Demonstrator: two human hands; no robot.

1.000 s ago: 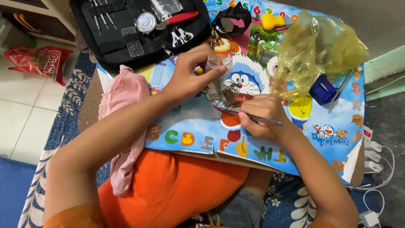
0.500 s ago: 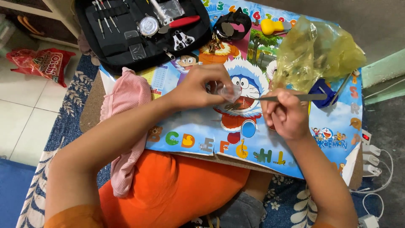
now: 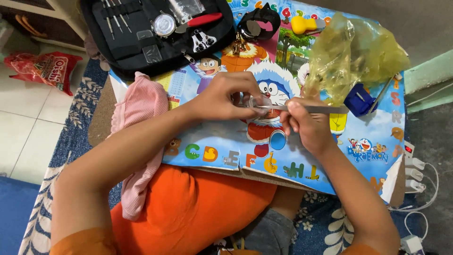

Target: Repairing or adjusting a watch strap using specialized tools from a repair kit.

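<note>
Moved: right hand [image 3: 306, 125] has drawn back, tweezers [image 3: 311, 109] now level.
Left hand [image 3: 226, 97]: pinches small clear part [image 3: 258, 101].
Right grip: closed on tweezers, tip at part.
Worktop [image 3: 373, 141]: cartoon mat.

Pale floor tiles [image 3: 21, 137] fill the left of the frame, meeting a blue patterned rug [image 3: 71, 137] that runs under the low table [image 3: 101, 118]. Grey floor [image 3: 424, 23] shows at upper right, a wooden shelf [image 3: 42, 23] at upper left; the light is soft and even.

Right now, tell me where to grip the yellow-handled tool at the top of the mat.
Take the yellow-handled tool by its fat yellow handle, fingers coming down from above. It lies flat and clear on the mat, the crumpled yellow plastic bag just right of it.
</note>
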